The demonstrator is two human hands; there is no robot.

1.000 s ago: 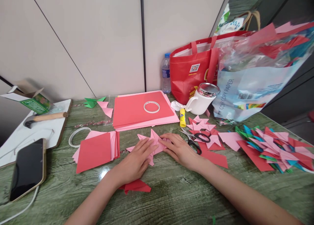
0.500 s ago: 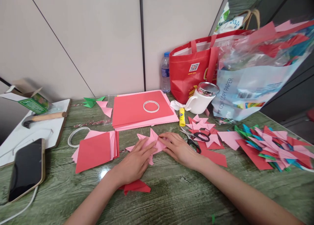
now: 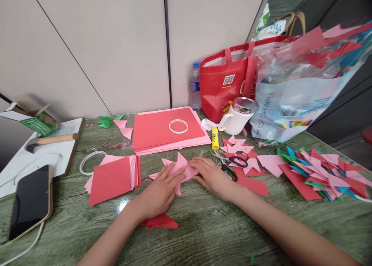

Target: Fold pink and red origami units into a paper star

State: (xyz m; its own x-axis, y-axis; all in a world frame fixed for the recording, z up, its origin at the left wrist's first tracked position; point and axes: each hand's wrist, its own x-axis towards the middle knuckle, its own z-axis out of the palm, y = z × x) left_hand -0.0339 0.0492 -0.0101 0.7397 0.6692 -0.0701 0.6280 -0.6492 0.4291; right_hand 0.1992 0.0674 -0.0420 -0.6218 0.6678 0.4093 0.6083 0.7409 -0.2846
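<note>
Clock centred on the pink folded paper (image 3: 179,160), which lies on the green surface (image 3: 221,235) under both hands; twelve is toward the wall.

Nine o'clock: fanned stack of red and pink squares (image 3: 110,181), flat, apparently not yet folded. Seven o'clock: red folded paper (image 3: 164,221), partly hidden by the left forearm; its stage can't be judged. Left hand (image 3: 159,190) at eight, fingers laid out flat over the paper, slightly apart. Centre piece already has several sharp points; looks well into its folding, but can't tell whether finished. Twelve: large red and pink sheets (image 3: 157,132), whole, a tape roll (image 3: 171,131) on top. Right hand (image 3: 210,177) at three, fingers bent over the paper's right edge, thumb tucked below; can't tell whether they pinch. Glue stick (image 3: 215,140) at two, upright. Scissors (image 3: 240,162) at three, beside and partly over pink and red star pieces (image 3: 238,146), which look made up. Farther out at three, a heap of coloured folded pieces (image 3: 322,175), seemingly done.

Writing, left to right: green box (image 3: 43,122) at ten, white print too small to read. Water bottle (image 3: 195,90) just past twelve, blue label, illegible. Red bag (image 3: 213,90) at one: square code, yellow lettering cut off. Plastic bag (image 3: 279,103) at two: "COPY PAPER" reads clearly, the word before it doesn't; barcode beside.
</note>
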